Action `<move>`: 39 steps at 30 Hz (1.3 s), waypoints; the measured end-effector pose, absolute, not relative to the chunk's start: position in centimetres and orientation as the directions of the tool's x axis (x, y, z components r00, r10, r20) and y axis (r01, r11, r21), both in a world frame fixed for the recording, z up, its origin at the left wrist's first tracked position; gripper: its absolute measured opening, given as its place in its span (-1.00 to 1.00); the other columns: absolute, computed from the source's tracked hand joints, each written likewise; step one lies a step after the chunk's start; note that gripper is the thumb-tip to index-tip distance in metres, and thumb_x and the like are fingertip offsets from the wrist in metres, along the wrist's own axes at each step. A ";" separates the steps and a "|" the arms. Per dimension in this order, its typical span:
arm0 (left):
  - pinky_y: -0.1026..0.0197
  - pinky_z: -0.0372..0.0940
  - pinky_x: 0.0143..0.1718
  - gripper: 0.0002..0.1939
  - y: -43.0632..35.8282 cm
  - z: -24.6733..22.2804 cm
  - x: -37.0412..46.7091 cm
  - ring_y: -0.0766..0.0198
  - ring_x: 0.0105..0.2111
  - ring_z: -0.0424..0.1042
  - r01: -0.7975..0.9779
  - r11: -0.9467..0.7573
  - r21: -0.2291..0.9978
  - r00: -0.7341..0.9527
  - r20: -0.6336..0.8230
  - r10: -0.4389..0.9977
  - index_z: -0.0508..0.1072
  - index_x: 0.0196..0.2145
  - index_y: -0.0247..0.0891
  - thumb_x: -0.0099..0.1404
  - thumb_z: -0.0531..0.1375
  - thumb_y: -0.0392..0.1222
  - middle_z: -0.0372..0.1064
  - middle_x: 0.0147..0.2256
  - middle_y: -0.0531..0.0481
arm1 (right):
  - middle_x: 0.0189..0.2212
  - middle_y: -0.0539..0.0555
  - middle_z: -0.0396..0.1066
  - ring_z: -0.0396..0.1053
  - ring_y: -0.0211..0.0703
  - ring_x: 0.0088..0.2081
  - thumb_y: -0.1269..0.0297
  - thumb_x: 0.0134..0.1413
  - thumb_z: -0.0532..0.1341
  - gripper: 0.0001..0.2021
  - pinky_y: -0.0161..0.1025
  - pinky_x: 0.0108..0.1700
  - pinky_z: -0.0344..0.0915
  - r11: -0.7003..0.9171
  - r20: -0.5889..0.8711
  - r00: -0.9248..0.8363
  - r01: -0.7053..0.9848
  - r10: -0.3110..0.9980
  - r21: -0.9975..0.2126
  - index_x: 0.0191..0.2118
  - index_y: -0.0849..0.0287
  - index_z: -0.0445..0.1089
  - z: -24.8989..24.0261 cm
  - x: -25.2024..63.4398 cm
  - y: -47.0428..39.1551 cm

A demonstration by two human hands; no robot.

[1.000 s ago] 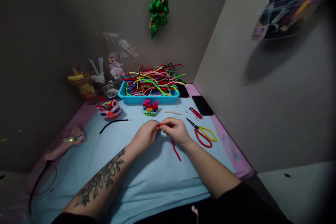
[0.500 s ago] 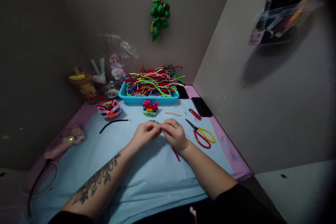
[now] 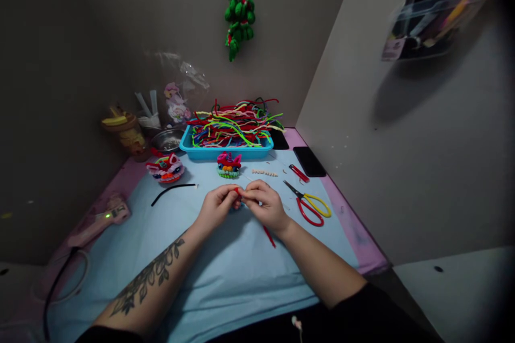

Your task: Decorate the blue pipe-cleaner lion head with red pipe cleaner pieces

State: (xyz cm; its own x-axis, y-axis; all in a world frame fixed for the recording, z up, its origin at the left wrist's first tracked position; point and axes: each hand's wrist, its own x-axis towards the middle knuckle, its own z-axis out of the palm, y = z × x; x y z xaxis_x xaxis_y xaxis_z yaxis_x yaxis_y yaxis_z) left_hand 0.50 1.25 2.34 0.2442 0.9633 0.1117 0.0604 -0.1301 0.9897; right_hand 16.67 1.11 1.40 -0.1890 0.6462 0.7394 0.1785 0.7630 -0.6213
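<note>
My left hand (image 3: 218,206) and my right hand (image 3: 266,204) meet at the middle of the blue cloth, fingertips pinched together. Between them shows a small bit of red pipe cleaner (image 3: 237,191), mostly hidden by the fingers; both hands are closed on it. A separate red pipe cleaner (image 3: 269,237) lies on the cloth by my right wrist, its upper end hidden under the hand. Just beyond the hands sits a small pink and red lion-head figure (image 3: 229,166) with a green lower edge. To the right lie scissors (image 3: 306,203) with one red and one yellow handle.
A blue tray (image 3: 227,154) heaped with colourful pipe cleaners stands at the back. Left are a second lion-head figure (image 3: 166,170), a black pipe cleaner (image 3: 173,188) and a pink glue gun (image 3: 105,221). A red lighter (image 3: 299,173) and a black phone (image 3: 309,162) lie right.
My fingers have shifted slightly around the small red piece, which now shows more between the fingertips. The view has moved a little; the things on the table stay put.
</note>
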 end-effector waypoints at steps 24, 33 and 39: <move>0.37 -0.07 -0.59 -0.61 1.8 2.9 -0.6 0.46 -0.61 -0.03 0.012 0.000 1.000 0.551 -0.006 0.835 0.29 -0.41 -0.30 0.18 0.16 0.13 0.04 -0.58 0.17 | -0.37 0.03 0.34 0.32 -0.28 -0.37 0.30 0.07 0.24 -0.83 -0.29 -0.34 0.31 0.599 0.568 -0.225 0.103 0.791 -0.794 -0.19 0.08 0.50 1.7 17.4 1.2; 0.34 -0.15 -0.62 -0.59 2.1 2.9 -0.8 0.44 -0.61 -0.08 0.089 -0.007 0.996 0.665 -0.054 0.745 0.24 -0.42 -0.28 0.21 0.10 0.17 -0.03 -0.58 0.17 | -0.38 0.06 0.35 0.32 -0.25 -0.38 0.27 0.07 0.24 -0.89 -0.29 -0.38 0.30 0.636 0.585 -0.287 0.128 0.758 -0.761 -0.28 0.14 0.48 1.6 17.4 1.3; 0.34 -0.11 -0.63 -0.55 2.1 2.6 -0.6 0.44 -0.63 -0.03 0.080 -0.009 0.997 0.694 -0.050 0.718 0.21 -0.46 -0.26 0.21 0.05 0.23 0.02 -0.59 0.15 | -0.40 0.07 0.38 0.36 -0.22 -0.34 0.34 0.12 0.17 -0.88 -0.25 -0.27 0.36 0.772 0.703 -0.322 0.218 0.634 -0.597 -0.28 0.13 0.47 1.4 17.7 1.3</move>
State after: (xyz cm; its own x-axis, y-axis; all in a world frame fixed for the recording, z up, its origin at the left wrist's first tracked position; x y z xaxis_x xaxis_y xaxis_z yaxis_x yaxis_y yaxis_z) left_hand -0.60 2.11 2.61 0.6942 0.7180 -0.0496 0.0803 -0.0088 0.9967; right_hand 17.74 1.32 1.40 -0.3216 0.6344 0.7029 0.2179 0.7720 -0.5971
